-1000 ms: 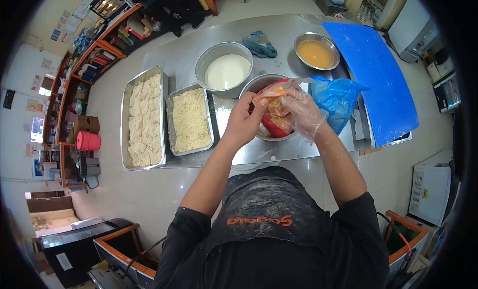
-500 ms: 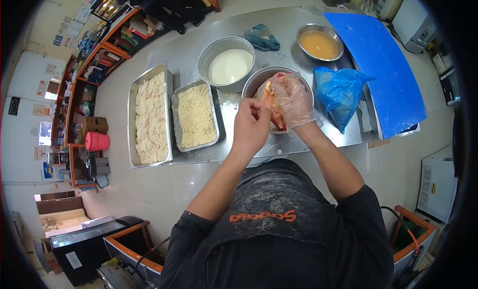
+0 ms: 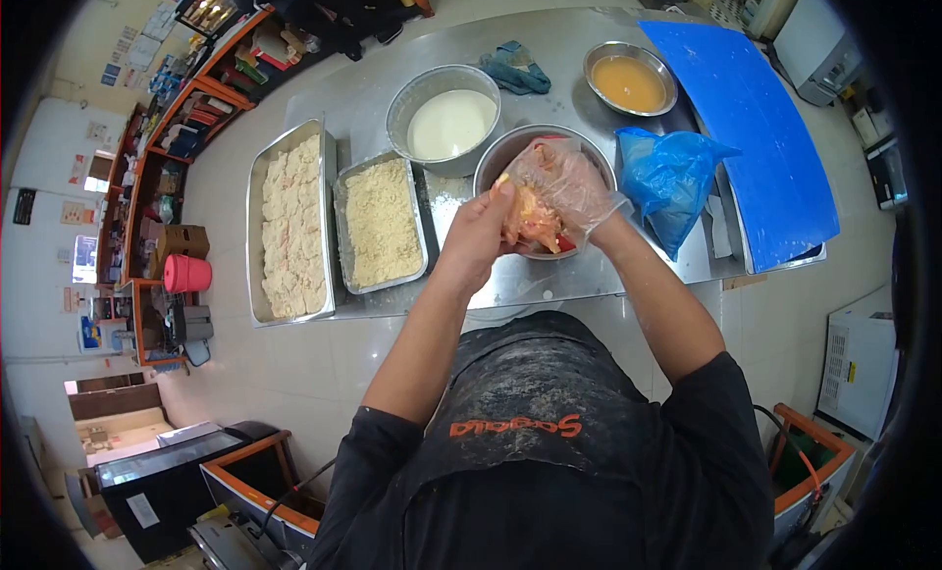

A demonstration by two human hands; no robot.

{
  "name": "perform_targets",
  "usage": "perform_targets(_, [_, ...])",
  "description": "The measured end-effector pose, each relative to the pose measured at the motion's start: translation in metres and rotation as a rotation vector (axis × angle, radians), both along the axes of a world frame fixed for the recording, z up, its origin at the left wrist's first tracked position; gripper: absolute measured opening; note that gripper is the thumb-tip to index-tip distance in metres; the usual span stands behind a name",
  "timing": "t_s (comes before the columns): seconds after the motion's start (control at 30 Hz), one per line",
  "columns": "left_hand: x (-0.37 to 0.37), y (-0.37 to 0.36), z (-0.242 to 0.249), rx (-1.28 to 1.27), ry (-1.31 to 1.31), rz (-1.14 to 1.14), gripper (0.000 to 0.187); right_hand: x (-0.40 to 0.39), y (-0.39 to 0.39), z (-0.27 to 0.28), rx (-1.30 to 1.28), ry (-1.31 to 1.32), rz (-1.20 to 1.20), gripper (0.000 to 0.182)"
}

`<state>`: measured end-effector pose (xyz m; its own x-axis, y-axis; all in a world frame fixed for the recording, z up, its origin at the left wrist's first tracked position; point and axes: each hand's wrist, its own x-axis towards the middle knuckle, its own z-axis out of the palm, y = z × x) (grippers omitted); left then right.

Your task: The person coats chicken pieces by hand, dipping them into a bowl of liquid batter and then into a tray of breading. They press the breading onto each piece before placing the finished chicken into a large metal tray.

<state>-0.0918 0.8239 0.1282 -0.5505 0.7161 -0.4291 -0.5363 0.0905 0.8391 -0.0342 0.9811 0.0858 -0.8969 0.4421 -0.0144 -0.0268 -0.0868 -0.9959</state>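
Over a round metal bowl (image 3: 488, 163), both my hands hold a piece of raw meat (image 3: 533, 217), pinkish with yellowish parts. My left hand (image 3: 478, 234) is bare, its fingers closed on the left edge of the meat. A clear plastic glove covers my right hand (image 3: 579, 192), which grips the meat from the right side. Some red shows inside the bowl, mostly hidden by my hands. Left of the bowl stands a pot of white liquid (image 3: 452, 125). A blue plastic bag (image 3: 667, 182) lies close to my right hand.
Two metal trays, one of coated pieces (image 3: 292, 227) and one of pale crumbs (image 3: 381, 227), stand on the left. Behind are a dark cloth (image 3: 515, 68) and a bowl of orange liquid (image 3: 629, 83). A blue board (image 3: 756, 138) lies at the right. A person (image 3: 314, 11) stands beyond the table.
My left hand has moved slightly left and down, and the meat now hangs lower and more spread between my hands. The whole view has shifted a little.
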Motion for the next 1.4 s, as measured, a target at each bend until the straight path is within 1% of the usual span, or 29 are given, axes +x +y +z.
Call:
perform_targets(0.07, [-0.011,0.001,0.008,-0.054,0.078,0.058,0.023,0.002,0.016,-0.002,0.295,-0.130,-0.018,0.022])
perform_targets(0.17, [-0.035,0.004,0.006,-0.074,0.286,0.115,0.021,0.015,0.025,-0.003,0.217,-0.008,-0.173,0.025])
perform_targets(0.2, [-0.041,0.003,0.007,-0.099,0.380,0.123,0.020,0.024,0.024,0.004,0.232,-0.018,-0.153,0.027])
perform_targets(0.23, [-0.046,0.004,0.009,-0.112,0.422,0.096,0.023,0.027,0.022,0.002,0.344,-0.093,-0.152,0.026])
perform_targets(0.3, [-0.051,0.008,0.015,-0.140,0.503,0.037,0.032,0.030,0.017,-0.011,0.566,-0.246,-0.152,0.024])
perform_targets(0.33, [-0.046,0.014,0.010,-0.225,0.619,-0.005,0.039,0.030,0.011,-0.019,0.610,-0.222,-0.192,0.024])
perform_targets(0.4, [-0.030,0.033,-0.005,-0.399,0.848,-0.083,0.056,0.016,0.006,-0.048,0.432,-0.032,-0.155,0.025])
perform_targets(0.47, [-0.027,0.039,-0.009,-0.489,1.041,-0.185,0.068,0.016,0.005,-0.060,0.421,0.000,-0.131,0.024])
perform_targets(0.5, [-0.028,0.044,-0.009,-0.526,1.142,-0.239,0.075,0.017,0.006,-0.060,0.508,-0.055,-0.127,0.022])
perform_targets(0.53, [-0.035,0.045,-0.007,-0.519,1.002,-0.292,0.063,0.018,0.006,-0.059,0.594,-0.111,-0.122,0.019])
perform_targets(0.57, [-0.040,0.044,-0.008,-0.565,1.037,-0.328,0.058,0.019,0.004,-0.057,0.679,-0.169,-0.114,0.017])
perform_targets(0.6, [-0.045,0.040,-0.011,-0.614,1.071,-0.366,0.052,0.023,0.000,-0.020,0.790,-0.323,-0.126,0.016])
perform_targets(0.63, [-0.051,0.036,-0.015,-0.665,1.105,-0.407,0.047,0.024,0.003,-0.019,0.555,-0.316,-0.092,0.015])
perform_targets(0.67, [-0.057,0.037,-0.013,-0.645,1.089,-0.470,0.033,0.026,0.008,-0.020,0.321,-0.304,-0.059,0.015])
perform_targets(0.7, [-0.058,0.040,-0.011,-0.601,1.116,-0.355,0.031,0.026,0.012,-0.018,0.090,-0.287,-0.026,0.015])
perform_targets(0.77, [-0.058,0.050,0.003,-0.503,1.164,-0.127,0.027,0.022,0.009,-0.013,0.061,-0.010,-0.109,0.019])
perform_targets(0.8, [-0.058,0.056,0.010,-0.463,1.214,-0.114,0.025,0.019,0.006,-0.010,0.047,0.128,-0.146,0.022])
perform_targets(0.87, [-0.056,0.068,0.026,-0.388,1.310,-0.085,0.021,0.009,-0.001,-0.005,0.295,0.076,-0.250,0.020])
perform_targets(0.9, [-0.056,0.072,0.034,-0.373,1.370,-0.180,0.020,0.004,-0.002,-0.002,0.417,0.050,-0.300,0.020])
perform_targets(0.93, [-0.057,0.076,0.042,-0.357,1.427,-0.277,0.020,-0.002,-0.001,0.002,0.530,-0.098,-0.245,0.020])
perform_targets(1.0, [-0.061,0.086,0.052,-0.334,1.530,-0.428,0.021,-0.018,0.009,0.007,0.752,-0.398,-0.128,0.029])
perform_targets(1.03, [-0.065,0.093,0.055,-0.328,1.578,-0.480,0.021,-0.028,0.019,-0.006,1.042,-0.329,-0.027,0.030])
perform_targets(1.07, [-0.066,0.098,0.056,-0.322,1.624,-0.532,0.022,-0.039,0.027,-0.012,1.176,-0.352,0.072,0.031])
perform_targets(1.1, [-0.065,0.102,0.056,-0.313,1.622,-0.575,0.023,-0.049,0.030,-0.013,1.266,-0.384,0.170,0.032])
perform_targets(1.17, [-0.063,0.108,0.058,-0.296,1.626,-0.656,0.026,-0.066,0.030,-0.013,1.322,-0.513,0.341,0.033])
perform_targets(1.27, [-0.038,0.082,0.072,-0.147,1.591,-0.344,0.035,-0.079,0.025,-0.011,1.359,-0.613,0.498,0.034])
perform_targets(1.37, [-0.042,0.031,0.067,-0.132,1.499,-0.201,0.047,-0.086,0.017,-0.013,1.374,-0.651,0.580,0.036])
perform_targets(1.4, [-0.044,0.009,0.066,-0.195,1.383,-0.214,0.050,-0.088,0.017,-0.012,1.379,-0.658,0.607,0.037])
